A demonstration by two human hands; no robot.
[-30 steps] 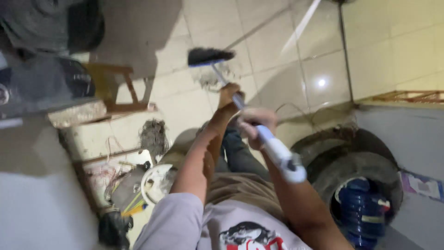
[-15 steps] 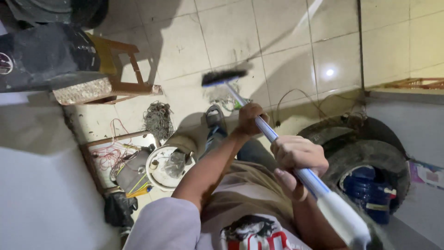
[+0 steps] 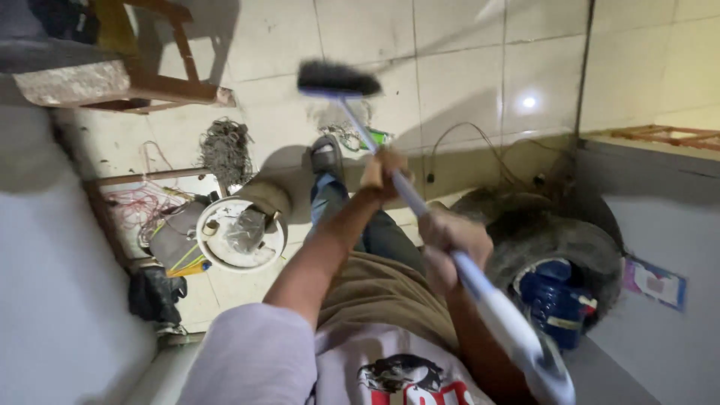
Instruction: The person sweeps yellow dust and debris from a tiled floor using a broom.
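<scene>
Fingers of both hands are wrapped tight around the broom handle (image 3: 420,217), left hand (image 3: 382,174) lower down and right hand (image 3: 452,241) nearer the top, with the dark brush head (image 3: 337,79) over the tiled floor (image 3: 457,67) (a tyre (image 3: 555,244) lies alongside).

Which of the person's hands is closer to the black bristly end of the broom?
The left hand. It grips the broom handle farther down the stick, closer to the brush head. The right hand holds the handle higher up, nearer the person's body.
</scene>
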